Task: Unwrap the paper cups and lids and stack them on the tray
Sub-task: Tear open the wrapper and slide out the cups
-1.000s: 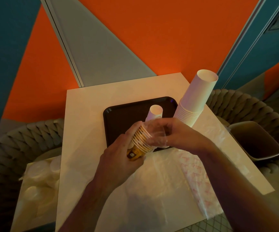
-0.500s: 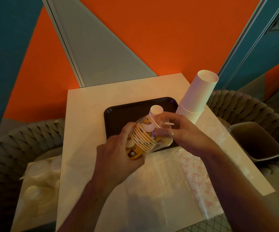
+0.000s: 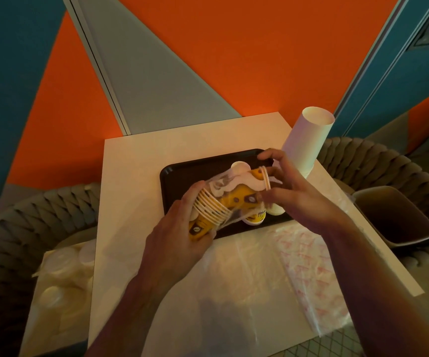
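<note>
My left hand (image 3: 180, 243) grips the lower end of a nested stack of yellow paper cups (image 3: 209, 210), held tilted over the near edge of the dark tray (image 3: 180, 176). My right hand (image 3: 296, 194) pinches the rims of a few yellow and white cups (image 3: 249, 182) drawn out of that stack. Clear plastic wrap (image 3: 236, 211) clings between the two parts. On the tray stand a white upturned cup (image 3: 237, 165) and a yellow cup (image 3: 256, 218), partly hidden by my hands. A tall stack of white cups (image 3: 308, 140) stands at the tray's right end.
Loose clear plastic wrap (image 3: 234, 284) and a red-patterned wrapper (image 3: 308, 264) lie on the white table's (image 3: 131, 202) near half. A bag of white lids (image 3: 61, 279) sits on the woven chair at left. A brown bin (image 3: 393, 217) sits on the right chair.
My right hand has drawn a few cups up and to the right, out of the stack in my left hand, stretching the plastic wrap. The left hand has barely moved.
</note>
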The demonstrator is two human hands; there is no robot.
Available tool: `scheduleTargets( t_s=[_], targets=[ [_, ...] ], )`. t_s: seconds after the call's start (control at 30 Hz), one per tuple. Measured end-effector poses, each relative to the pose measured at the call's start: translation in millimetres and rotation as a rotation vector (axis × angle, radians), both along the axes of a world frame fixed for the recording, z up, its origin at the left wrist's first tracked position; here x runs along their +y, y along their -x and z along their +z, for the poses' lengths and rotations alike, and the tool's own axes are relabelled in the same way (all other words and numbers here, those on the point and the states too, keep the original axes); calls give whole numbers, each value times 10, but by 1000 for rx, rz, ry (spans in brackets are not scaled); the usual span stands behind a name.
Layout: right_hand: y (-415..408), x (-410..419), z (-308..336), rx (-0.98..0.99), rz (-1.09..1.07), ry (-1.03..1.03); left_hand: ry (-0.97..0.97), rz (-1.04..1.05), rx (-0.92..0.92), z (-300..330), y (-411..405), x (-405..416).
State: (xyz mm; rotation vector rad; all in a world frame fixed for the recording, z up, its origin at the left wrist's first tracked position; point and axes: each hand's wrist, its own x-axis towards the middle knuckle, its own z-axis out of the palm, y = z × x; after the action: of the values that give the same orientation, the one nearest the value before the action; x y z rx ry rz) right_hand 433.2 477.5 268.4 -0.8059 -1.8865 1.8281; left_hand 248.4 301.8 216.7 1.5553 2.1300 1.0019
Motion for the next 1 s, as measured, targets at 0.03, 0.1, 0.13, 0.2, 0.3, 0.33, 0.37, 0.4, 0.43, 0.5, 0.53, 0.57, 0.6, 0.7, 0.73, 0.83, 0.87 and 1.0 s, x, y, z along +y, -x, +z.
scheduleTargets(
  t_s=[0.03,0.1,0.13,0.2,0.3,0.33,0.37,0.4,0.43,0.5,0.53,0.57,0.6,0.7,0.73,0.83,0.87,1.0],
  targets=[
    [-13,-1,-1,-26,18,-28,-8,7,-10,1,3,4],
    [-13,-15,1,-128,64,-105,-11,13,-22,7,2,8],
    [-7,-17,7,-186,64,-135,-11,15,-32,10,0,10],
    [15,-14,39,-286,40,-188,-22,18,-53,14,-2,18],
    [48,-1,68,-364,64,-251,-43,14,-76,39,-8,47],
    [55,-3,56,-376,92,-246,-50,14,-90,48,-18,60],
    [62,-2,40,-387,119,-233,-58,17,-106,60,-27,76],
    [63,1,26,-398,135,-222,-66,23,-119,73,-31,88],
    [60,12,10,-404,131,-212,-75,30,-130,82,-33,101],
    [45,64,-20,-363,50,-190,-85,43,-140,91,-20,117],
    [29,97,-37,-316,-16,-179,-88,46,-138,88,-9,115],
    [13,133,-63,-266,-87,-172,-91,46,-132,81,6,110],
    [0,166,-89,-224,-161,-167,-92,46,-125,73,19,102],
    [-8,224,-181,-144,-315,-129,-92,56,-112,29,54,78],
    [4,223,-207,-119,-330,-89,-88,61,-116,16,62,67],
    [60,204,-276,-78,-345,-65,-74,75,-127,-16,88,47],
    [75,197,-304,-84,-365,-111,-69,77,-126,-25,99,39],
    [101,196,-417,-186,-471,-356,-65,102,-109,-29,150,21]
  ],
)
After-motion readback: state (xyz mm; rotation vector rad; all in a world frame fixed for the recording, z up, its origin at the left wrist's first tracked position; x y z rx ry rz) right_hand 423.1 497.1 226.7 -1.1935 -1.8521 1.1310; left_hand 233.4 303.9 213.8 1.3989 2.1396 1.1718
